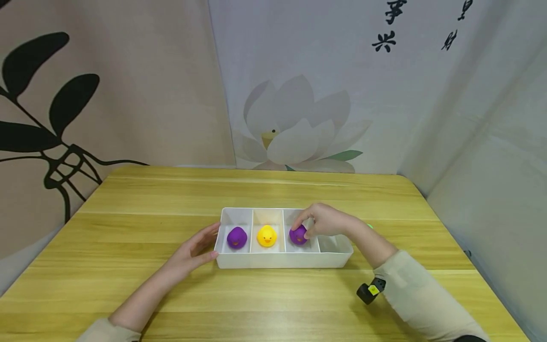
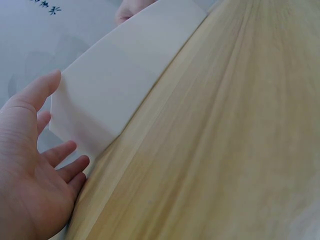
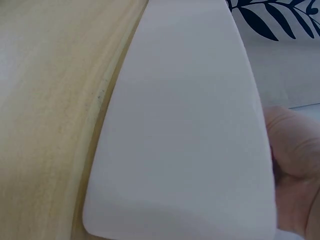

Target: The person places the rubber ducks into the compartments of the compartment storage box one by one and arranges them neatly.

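Purple round duck toy point(image 1: 297, 236) pinched in your right grip point(image 1: 326, 221); snag the white compartmented tray point(image 1: 282, 261) and it could skid: left grip's point(image 1: 196, 248) fingers apart.

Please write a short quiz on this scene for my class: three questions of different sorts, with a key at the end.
1. Multiple choice: in the white tray, what colour is the second toy from the left, as the head view shows it? A red; B yellow; C green.
2. True or false: the left hand touches the tray's left end.
3. Short answer: what is the right hand pinching?

Key: 1 B, the yellow toy; 2 true; 3 the purple toy third from the left.
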A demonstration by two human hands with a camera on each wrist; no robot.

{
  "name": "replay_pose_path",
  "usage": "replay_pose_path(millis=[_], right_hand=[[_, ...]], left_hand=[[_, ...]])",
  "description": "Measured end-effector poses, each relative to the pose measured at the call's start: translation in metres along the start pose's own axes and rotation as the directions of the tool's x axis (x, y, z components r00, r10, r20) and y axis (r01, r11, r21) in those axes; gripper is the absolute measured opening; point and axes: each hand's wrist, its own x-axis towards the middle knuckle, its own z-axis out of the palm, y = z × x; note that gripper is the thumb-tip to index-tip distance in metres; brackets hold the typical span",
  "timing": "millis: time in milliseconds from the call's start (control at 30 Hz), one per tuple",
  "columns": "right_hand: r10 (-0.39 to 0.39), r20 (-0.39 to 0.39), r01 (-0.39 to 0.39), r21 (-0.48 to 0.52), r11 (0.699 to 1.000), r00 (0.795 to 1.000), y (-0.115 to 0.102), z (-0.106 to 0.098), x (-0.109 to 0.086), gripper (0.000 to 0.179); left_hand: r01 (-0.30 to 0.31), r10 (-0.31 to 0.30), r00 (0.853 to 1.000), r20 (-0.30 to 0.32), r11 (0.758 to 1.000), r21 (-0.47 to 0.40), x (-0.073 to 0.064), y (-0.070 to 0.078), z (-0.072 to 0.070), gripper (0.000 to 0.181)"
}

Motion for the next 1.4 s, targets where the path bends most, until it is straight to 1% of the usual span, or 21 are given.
replay_pose_path(millis=[300,467,633,833,1033,1133,1267,1400], right_hand=[[0.056,-0.009,-0.056,0.006,0.998,0.998,0.0,0.005,0.002,0.034],[0.065,-0.007,-0.065,0.022,0.998,0.998,0.001,0.006,0.002,0.034],[0.071,-0.006,-0.071,0.027,0.997,0.997,0.002,0.006,0.002,0.033],[0.061,-0.013,-0.061,0.027,0.998,0.998,0.004,0.005,0.001,0.033],[0.037,-0.045,-0.035,0.043,0.998,0.998,0.004,-0.002,-0.003,0.031],[0.013,-0.064,-0.009,0.05,0.999,0.998,0.002,-0.006,-0.007,0.03],[-0.017,-0.107,0.023,0.052,0.998,0.994,-0.001,-0.011,-0.016,0.029],[-0.027,-0.167,0.038,0.063,0.997,0.986,-0.002,-0.013,-0.025,0.028]], left_hand=[[-0.008,0.009,1.0,0.009,1.0,-0.012,0.0,-0.002,0.0,0.064],[-0.018,0.018,1.0,0.011,1.0,-0.012,0.0,-0.003,0.0,0.064],[-0.013,0.013,1.0,0.008,1.0,-0.006,0.0,-0.003,0.0,0.064],[-0.01,0.01,1.0,0.006,1.0,-0.003,0.0,-0.002,0.0,0.064],[-0.009,0.009,1.0,0.005,1.0,-0.006,0.0,-0.003,0.0,0.064],[-0.005,0.005,1.0,0.003,1.0,-0.006,0.0,-0.002,0.0,0.064],[0.004,-0.004,1.0,-0.001,1.0,0.0,0.0,-0.002,0.0,0.064],[0.008,-0.008,1.0,-0.001,1.0,0.001,0.0,-0.001,0.0,0.063]])
